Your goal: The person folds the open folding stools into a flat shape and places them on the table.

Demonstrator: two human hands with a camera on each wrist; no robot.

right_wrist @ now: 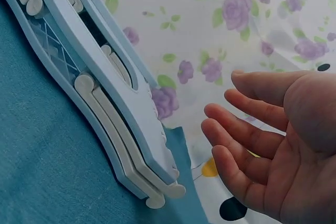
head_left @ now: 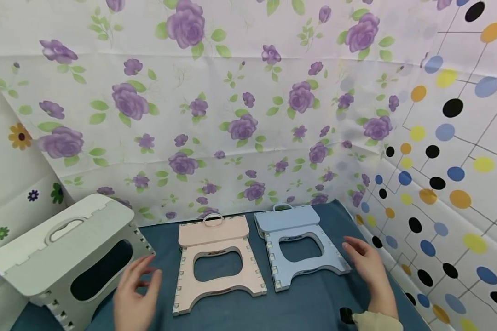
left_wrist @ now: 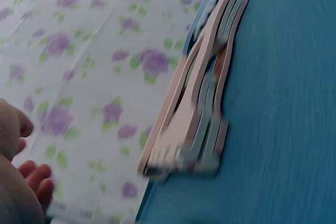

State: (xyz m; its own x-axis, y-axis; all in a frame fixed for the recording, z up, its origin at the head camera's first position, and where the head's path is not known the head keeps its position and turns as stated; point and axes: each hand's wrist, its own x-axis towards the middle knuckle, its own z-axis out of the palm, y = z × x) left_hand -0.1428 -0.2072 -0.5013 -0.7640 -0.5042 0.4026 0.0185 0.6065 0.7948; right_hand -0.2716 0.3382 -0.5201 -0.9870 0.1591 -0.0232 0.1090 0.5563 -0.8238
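Observation:
A pink folded stool (head_left: 219, 257) lies flat on the dark teal cloth, and a blue folded stool (head_left: 300, 248) lies to its right. At the left a grey-green stool (head_left: 66, 243) stands unfolded. My left hand (head_left: 136, 292) hovers between the grey-green and pink stools, fingers loosely bent and holding nothing. Just right of the blue stool, my right hand (head_left: 368, 269) is in the air, empty. The right wrist view shows that hand (right_wrist: 268, 140) with relaxed, slightly bent fingers apart from the blue stool (right_wrist: 105, 77). In the left wrist view the pink stool (left_wrist: 184, 124) is seen edge-on.
Behind the stools hangs a white cloth with purple flowers (head_left: 240, 128). A dotted cloth (head_left: 455, 184) hangs on the right. The teal cloth (head_left: 298, 308) covers the surface, with a small black object (head_left: 346, 315) near the right sleeve.

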